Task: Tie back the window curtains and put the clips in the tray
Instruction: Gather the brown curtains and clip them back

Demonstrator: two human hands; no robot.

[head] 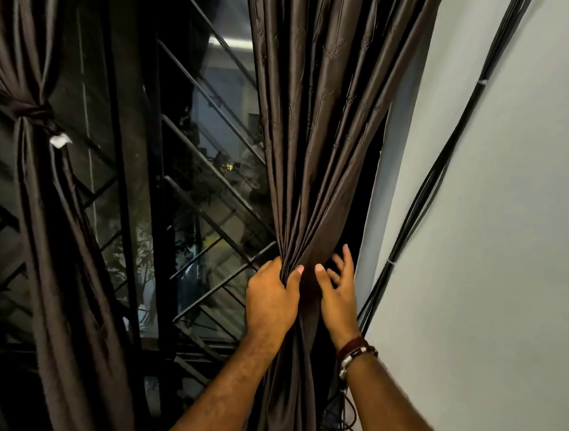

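A pale wall (pixel 501 234) fills the right third of the frame. To its left a tall window (pixel 190 172) with dark diagonal metal bars takes up the centre, showing a dim outdoor scene behind the glass.

Two dark brown satin curtains hang over the window. The right curtain (pixel 319 115) drops from the top centre of the frame and narrows to a gathered bunch in the lower centre. The left curtain (pixel 37 193) hangs along the left edge and is already cinched in the upper left by a dark tieback (pixel 34 112) knotted round it, with white ends sticking out on either side.

A bundle of black cables (pixel 453 154) runs down the wall from the upper right corner to the lower centre.

Two bare forearms reach up from the bottom edge. The left hand (pixel 271 296) grips the gathered folds of the right curtain, fingers wrapped behind the cloth and thumb pressed across the front. The right hand (pixel 337 288) sits just beside it, fingers spread and loose, its thumb close to the cloth; I cannot tell whether it touches. The right wrist wears dark bracelets (pixel 355 352) with silver beads.
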